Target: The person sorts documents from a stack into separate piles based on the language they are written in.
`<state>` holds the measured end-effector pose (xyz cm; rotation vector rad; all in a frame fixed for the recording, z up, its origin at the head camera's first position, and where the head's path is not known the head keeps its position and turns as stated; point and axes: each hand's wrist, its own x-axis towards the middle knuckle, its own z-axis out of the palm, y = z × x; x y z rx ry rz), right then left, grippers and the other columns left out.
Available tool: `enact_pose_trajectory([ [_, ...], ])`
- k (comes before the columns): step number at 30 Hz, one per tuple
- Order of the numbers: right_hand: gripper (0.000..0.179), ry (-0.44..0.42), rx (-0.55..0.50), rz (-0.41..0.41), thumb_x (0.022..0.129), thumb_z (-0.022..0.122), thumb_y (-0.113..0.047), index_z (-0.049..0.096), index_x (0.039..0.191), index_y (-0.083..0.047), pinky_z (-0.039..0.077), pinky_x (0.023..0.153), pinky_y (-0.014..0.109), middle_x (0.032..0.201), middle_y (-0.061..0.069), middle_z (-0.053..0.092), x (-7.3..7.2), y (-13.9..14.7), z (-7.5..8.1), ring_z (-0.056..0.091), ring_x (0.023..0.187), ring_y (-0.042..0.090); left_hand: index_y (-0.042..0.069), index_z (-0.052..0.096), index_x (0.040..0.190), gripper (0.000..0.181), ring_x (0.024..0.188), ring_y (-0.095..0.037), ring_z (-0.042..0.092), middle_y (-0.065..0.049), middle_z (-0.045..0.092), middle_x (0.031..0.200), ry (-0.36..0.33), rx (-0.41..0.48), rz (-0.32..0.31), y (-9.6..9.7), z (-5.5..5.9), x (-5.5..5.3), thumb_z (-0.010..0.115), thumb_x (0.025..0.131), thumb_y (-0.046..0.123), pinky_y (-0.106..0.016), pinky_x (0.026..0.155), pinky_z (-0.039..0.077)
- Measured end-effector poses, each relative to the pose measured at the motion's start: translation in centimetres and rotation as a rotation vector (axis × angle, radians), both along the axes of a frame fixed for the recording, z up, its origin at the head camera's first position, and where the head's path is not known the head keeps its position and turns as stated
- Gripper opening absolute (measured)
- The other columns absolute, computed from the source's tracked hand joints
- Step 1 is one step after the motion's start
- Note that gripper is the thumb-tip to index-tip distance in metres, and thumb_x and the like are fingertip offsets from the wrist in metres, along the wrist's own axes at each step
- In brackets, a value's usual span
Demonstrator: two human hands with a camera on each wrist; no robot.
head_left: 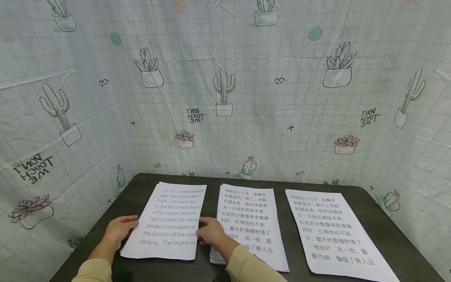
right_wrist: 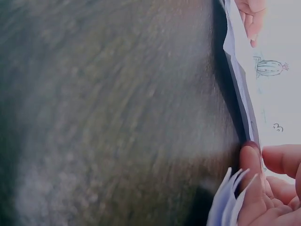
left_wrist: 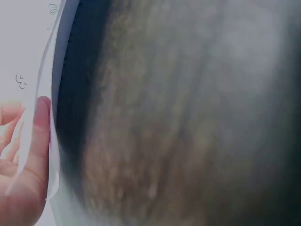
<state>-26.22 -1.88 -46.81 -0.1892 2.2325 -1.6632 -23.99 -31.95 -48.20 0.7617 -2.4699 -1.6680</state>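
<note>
A pale cloth (head_left: 246,51) printed with potted cacti surrounds the dark bench (head_left: 158,270), which bears a middle paper stack (head_left: 246,215) and some right-side paper (head_left: 331,231), both printed in Chinese. Over the bench's left part is the English-printed paper stack (head_left: 169,223), between two hands: the right hand (head_left: 211,233) pinches its right edge, while the left hand (head_left: 118,231) grips its left edge.
</note>
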Motion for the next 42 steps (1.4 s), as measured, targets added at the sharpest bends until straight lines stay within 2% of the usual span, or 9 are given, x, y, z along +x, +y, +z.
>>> enact_pose_trajectory([
  [5, 0.051, -0.017, 0.019, -0.010, 0.087, 0.064, 0.001, 0.052, 0.136, 0.005, 0.060, 0.061, 0.031, 0.089, 0.010, 0.065, -0.1, -0.1, 0.4, 0.065, 0.070, 0.015, -0.011, 0.050, 0.132, 0.044, 0.102, -0.032, 0.064, -0.035, 0.051, 0.132, 0.022, -0.027, -0.023, 0.2, 0.9, 0.4, 0.058, 0.096, 0.012, -0.038, 0.082, 0.059],
  [13, 0.052, -0.036, 0.039, 0.014, 0.089, 0.064, -0.004, 0.049, 0.138, 0.006, 0.061, 0.064, 0.034, 0.094, 0.011, 0.066, 0.1, -0.1, 0.9, 0.067, 0.073, 0.017, -0.013, 0.047, 0.134, 0.047, 0.098, -0.026, 0.065, -0.036, 0.048, 0.134, 0.068, -0.037, -0.058, 0.3, 2.2, 1.1, 0.056, 0.095, 0.012, -0.038, 0.087, 0.059],
  [16, 0.053, -0.038, 0.044, 0.028, 0.089, 0.064, -0.004, 0.048, 0.138, 0.006, 0.061, 0.065, 0.034, 0.097, 0.012, 0.067, 0.1, 0.1, 1.0, 0.068, 0.075, 0.018, -0.011, 0.047, 0.135, 0.048, 0.101, -0.030, 0.063, -0.035, 0.049, 0.134, 0.069, -0.036, -0.065, 0.7, 2.2, 0.9, 0.056, 0.096, 0.014, -0.037, 0.087, 0.058],
  [21, 0.056, -0.020, 0.023, 0.066, 0.088, 0.064, -0.004, 0.046, 0.139, 0.008, 0.061, 0.070, 0.038, 0.103, 0.017, 0.067, 0.1, 0.8, 1.4, 0.070, 0.085, 0.025, -0.010, 0.046, 0.136, 0.047, 0.102, -0.028, 0.062, -0.034, 0.051, 0.133, 0.080, -0.021, -0.093, 2.0, 2.6, 0.6, 0.056, 0.096, 0.011, -0.035, 0.086, 0.058],
  [25, 0.058, 0.011, -0.003, 0.099, 0.087, 0.064, -0.003, 0.045, 0.140, 0.007, 0.061, 0.075, 0.040, 0.107, 0.020, 0.067, -0.2, 2.0, 1.9, 0.069, 0.092, 0.029, -0.010, 0.045, 0.137, 0.048, 0.111, -0.034, 0.060, -0.034, 0.049, 0.137, 0.088, -0.006, -0.127, 3.2, 2.7, 0.2, 0.057, 0.095, 0.009, -0.040, 0.092, 0.057],
  [29, 0.057, 0.024, -0.024, 0.115, 0.087, 0.064, -0.004, 0.046, 0.141, 0.006, 0.061, 0.079, 0.040, 0.107, 0.017, 0.067, -0.5, 3.4, 2.1, 0.069, 0.096, 0.028, -0.009, 0.044, 0.138, 0.049, 0.116, -0.037, 0.059, -0.033, 0.049, 0.138, 0.081, -0.001, -0.164, 4.3, 2.9, -0.2, 0.058, 0.094, 0.008, -0.041, 0.093, 0.056],
  [35, 0.056, 0.034, -0.059, 0.126, 0.090, 0.064, -0.006, 0.046, 0.141, 0.006, 0.060, 0.080, 0.040, 0.107, 0.017, 0.067, -1.0, 5.3, 1.9, 0.069, 0.097, 0.028, -0.008, 0.046, 0.138, 0.048, 0.113, -0.034, 0.061, -0.032, 0.052, 0.137, 0.079, 0.028, -0.201, 6.0, 3.2, -0.6, 0.059, 0.094, 0.008, -0.041, 0.093, 0.056],
  [42, 0.055, 0.050, -0.029, 0.109, 0.091, 0.063, -0.009, 0.045, 0.142, 0.004, 0.060, 0.082, 0.040, 0.111, 0.018, 0.065, -1.4, 7.5, 2.1, 0.068, 0.096, 0.024, -0.008, 0.049, 0.136, 0.048, 0.110, -0.029, 0.064, -0.030, 0.055, 0.134, 0.099, 0.062, -0.248, 8.3, 3.0, -1.2, 0.061, 0.092, 0.008, -0.040, 0.093, 0.057],
])
